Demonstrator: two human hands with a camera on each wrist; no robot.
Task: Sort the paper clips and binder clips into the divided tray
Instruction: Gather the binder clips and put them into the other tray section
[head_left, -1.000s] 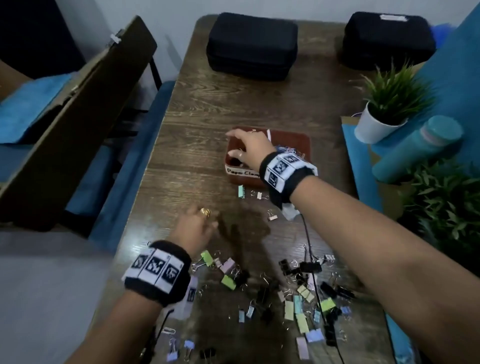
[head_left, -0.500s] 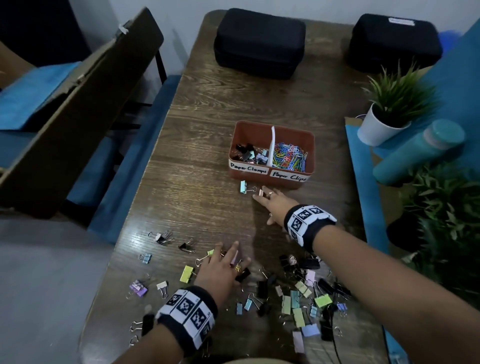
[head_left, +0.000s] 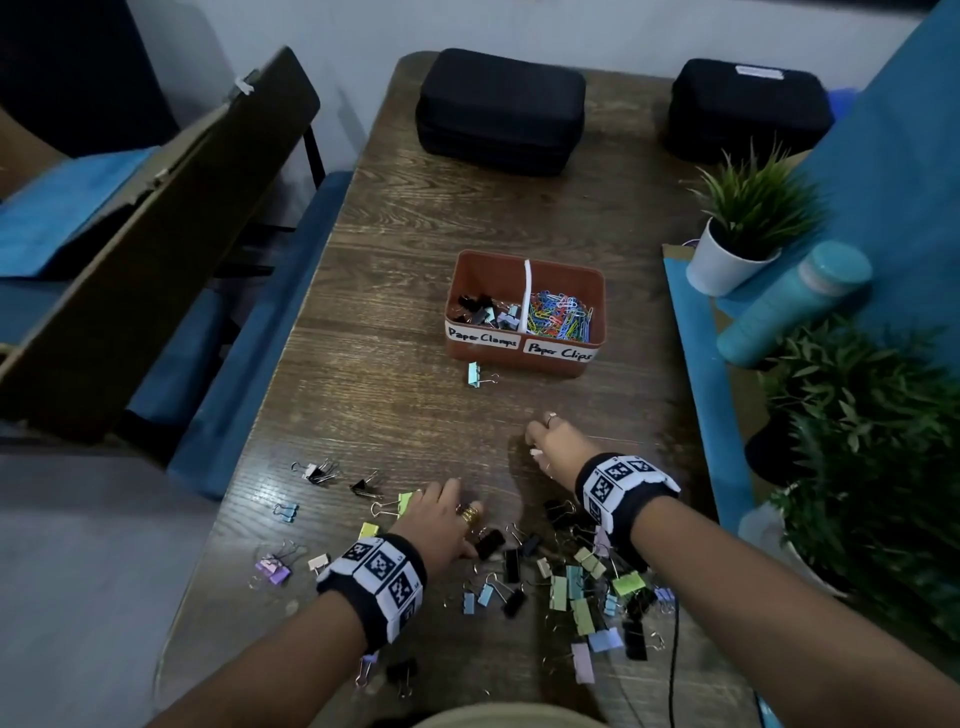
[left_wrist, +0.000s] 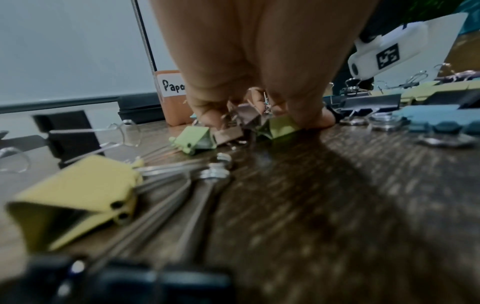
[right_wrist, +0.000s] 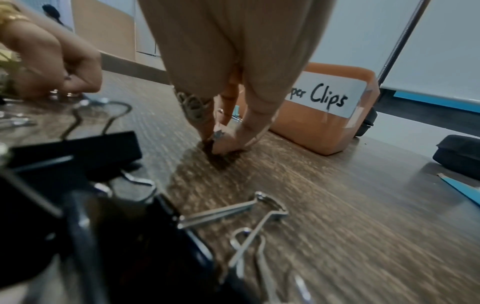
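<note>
Left hand (head_left: 441, 514) fingers curl round a few binder clips (left_wrist: 231, 127) in the near pile. Right hand (head_left: 558, 441) pinches something small on the table, can't tell what. Tray (head_left: 524, 358) sits farther back; lift straight up w/ firm grip, drop into left compartment.

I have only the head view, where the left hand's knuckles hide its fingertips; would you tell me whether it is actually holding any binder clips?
Observer: Yes. In the left wrist view the left hand curls its fingers round a brownish binder clip, with a green clip right at the fingertips.
Operator: Thank you. What about the right hand?
Observer: The right wrist view shows the right hand with its fingertips pinched together, touching the table. I cannot tell whether a clip is between them.
</note>
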